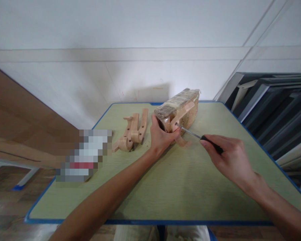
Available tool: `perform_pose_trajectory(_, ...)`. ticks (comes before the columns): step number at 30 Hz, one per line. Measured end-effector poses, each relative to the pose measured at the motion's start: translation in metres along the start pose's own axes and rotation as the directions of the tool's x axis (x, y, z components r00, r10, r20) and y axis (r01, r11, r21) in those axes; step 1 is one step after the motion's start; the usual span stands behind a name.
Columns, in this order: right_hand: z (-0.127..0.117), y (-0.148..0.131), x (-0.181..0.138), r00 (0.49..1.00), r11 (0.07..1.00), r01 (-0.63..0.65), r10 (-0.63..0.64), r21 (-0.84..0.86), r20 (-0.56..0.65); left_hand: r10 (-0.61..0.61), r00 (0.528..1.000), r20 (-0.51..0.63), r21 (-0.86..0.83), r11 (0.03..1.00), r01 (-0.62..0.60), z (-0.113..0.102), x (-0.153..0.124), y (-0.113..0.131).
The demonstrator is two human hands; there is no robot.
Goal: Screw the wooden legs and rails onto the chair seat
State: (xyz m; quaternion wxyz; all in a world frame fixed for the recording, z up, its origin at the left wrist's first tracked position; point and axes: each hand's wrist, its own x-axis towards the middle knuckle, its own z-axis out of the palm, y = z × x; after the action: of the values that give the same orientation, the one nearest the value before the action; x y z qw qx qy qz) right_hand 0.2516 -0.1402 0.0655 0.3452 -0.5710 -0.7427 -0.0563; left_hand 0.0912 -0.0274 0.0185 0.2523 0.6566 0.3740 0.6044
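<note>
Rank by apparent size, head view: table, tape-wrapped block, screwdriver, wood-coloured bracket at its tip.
1. Table
2. Tape-wrapped block
3. Screwdriver and wood-coloured bracket: not ranked, they look close and both are partly covered.

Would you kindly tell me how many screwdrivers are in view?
1. The screwdriver is in the right hand, its tip at the wooden piece beside the wrapped block. No other shows, though the pixelated patch might hide one.

Bare forearms (115, 190) aslant inward, left hand (162, 135) with outstretched thumb (175, 134), right hand (229, 155) tightly curled.
</note>
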Motion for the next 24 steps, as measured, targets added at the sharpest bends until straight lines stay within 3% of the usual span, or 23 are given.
perform_pose_trajectory(24, 0.0000, -0.0001, 0.0010, 1.000, 1.000, -0.011, 0.010, 0.003, 0.012, -0.002, 1.000, 0.000, 0.028, 1.000, 0.003, 0.0005, -0.0002, 0.0004)
